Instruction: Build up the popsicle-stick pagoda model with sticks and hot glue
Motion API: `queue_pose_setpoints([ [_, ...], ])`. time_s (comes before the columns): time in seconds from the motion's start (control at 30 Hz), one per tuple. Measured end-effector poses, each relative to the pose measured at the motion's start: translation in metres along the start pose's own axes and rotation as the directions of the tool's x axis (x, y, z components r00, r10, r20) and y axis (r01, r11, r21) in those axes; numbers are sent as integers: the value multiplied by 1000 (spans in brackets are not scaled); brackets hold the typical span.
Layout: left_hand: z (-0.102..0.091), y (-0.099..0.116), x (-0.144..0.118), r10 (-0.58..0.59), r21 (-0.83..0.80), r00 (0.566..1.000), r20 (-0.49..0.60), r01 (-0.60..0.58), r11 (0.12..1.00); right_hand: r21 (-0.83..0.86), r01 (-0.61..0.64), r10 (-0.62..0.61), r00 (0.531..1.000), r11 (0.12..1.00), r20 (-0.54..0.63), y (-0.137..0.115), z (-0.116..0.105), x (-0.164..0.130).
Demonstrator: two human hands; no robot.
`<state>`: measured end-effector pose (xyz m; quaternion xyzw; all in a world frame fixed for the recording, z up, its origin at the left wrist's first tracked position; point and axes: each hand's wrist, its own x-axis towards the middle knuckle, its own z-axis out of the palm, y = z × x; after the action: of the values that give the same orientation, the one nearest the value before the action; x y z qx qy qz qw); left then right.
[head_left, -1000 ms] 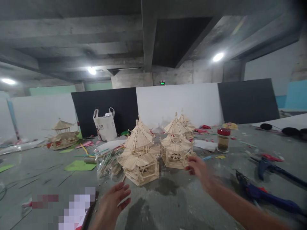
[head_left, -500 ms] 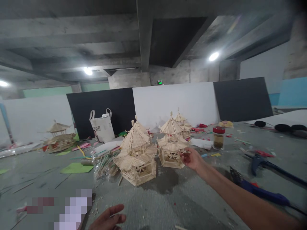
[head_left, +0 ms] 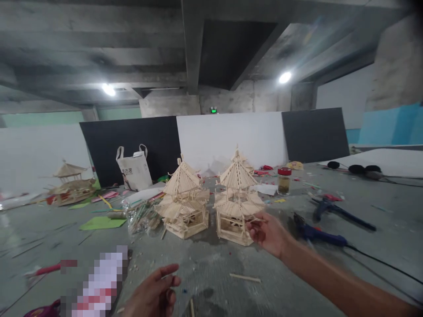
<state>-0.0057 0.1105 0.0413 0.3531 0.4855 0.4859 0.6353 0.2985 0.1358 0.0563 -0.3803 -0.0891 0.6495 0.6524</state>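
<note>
Right hand (head_left: 267, 232) stretched forward, fingers pinched on the lower eave of the nearer stick pagoda model (head_left: 237, 200), which stands on the grey concrete floor (head_left: 218, 268). Left hand (head_left: 153, 294) low at bottom edge, fingers loosely curled, a thin stick seems to lie across them, hard to tell.

Second stick pagoda (head_left: 185, 200) just beside the held one on its left, narrow gap between. Bundle of loose sticks in clear wrap (head_left: 140, 216) left of that, green paper sheet (head_left: 98, 223) further left. Single stick (head_left: 245, 278) on floor below the right hand. Two blue glue guns (head_left: 317, 235) with cables to the right, near the forearm. Red-lidded jar (head_left: 284, 180) behind, white bag (head_left: 134, 169) against the black board, another pagoda (head_left: 71, 189) far left.

Open floor in front centre and far right; back closed by boards.
</note>
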Motion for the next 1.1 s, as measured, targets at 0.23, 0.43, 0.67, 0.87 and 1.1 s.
queue_pose_setpoints([
  [0.23,-3,-2,-23,28,-5,998,55,-27,1000,78,35,-39,998,996,58,54,25,-44],
  [0.43,-20,-1,-35,30,-8,998,60,-29,1000,203,48,-77,987,978,138,95,45,-59],
  [0.67,-24,5,-41,45,-7,996,72,-45,999,303,36,-101,974,952,202,143,65,-61],
  [0.87,-15,6,-29,37,-5,997,73,-37,999,280,171,-238,945,945,225,167,70,-61],
  [1.1,1,9,-13,48,14,996,71,-49,999,-6,260,-250,935,966,253,174,14,-103],
])
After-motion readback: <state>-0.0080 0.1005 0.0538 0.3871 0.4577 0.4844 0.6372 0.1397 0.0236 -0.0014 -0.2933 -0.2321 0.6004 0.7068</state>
